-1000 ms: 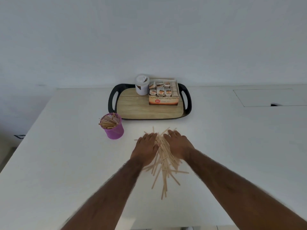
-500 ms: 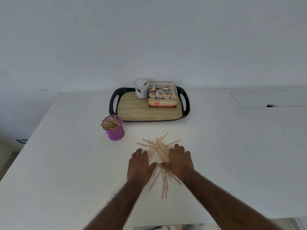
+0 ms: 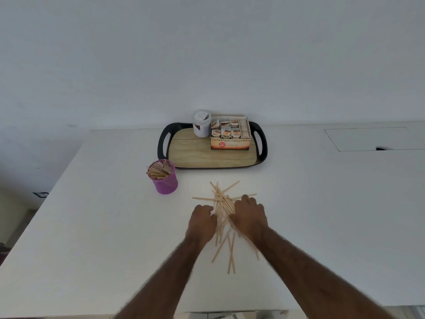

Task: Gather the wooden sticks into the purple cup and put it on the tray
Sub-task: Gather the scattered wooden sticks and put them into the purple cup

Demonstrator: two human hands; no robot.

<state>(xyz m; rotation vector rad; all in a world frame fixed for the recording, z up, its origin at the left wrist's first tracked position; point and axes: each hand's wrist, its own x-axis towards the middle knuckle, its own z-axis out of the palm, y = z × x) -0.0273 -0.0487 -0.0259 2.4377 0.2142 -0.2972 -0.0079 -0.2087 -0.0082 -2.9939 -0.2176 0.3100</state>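
Observation:
A loose pile of thin wooden sticks (image 3: 222,203) lies on the white table, fanning out toward me and toward the tray. My left hand (image 3: 202,223) and my right hand (image 3: 249,217) press in on the pile from either side, fingers curled around the sticks. The purple mesh cup (image 3: 166,181) stands upright to the left of the pile, with several sticks inside it. The tray (image 3: 207,155), black-rimmed with a wood-look base, sits behind the pile near the wall.
On the tray's far side stand a white jar (image 3: 202,123) and an open box of tea sachets (image 3: 230,137). A hatch panel (image 3: 372,139) is set into the table at the right. The table's left edge runs diagonally past the cup.
Both hands slid back toward me along the pile, then closed inward on the sticks. The far sticks are now uncovered.

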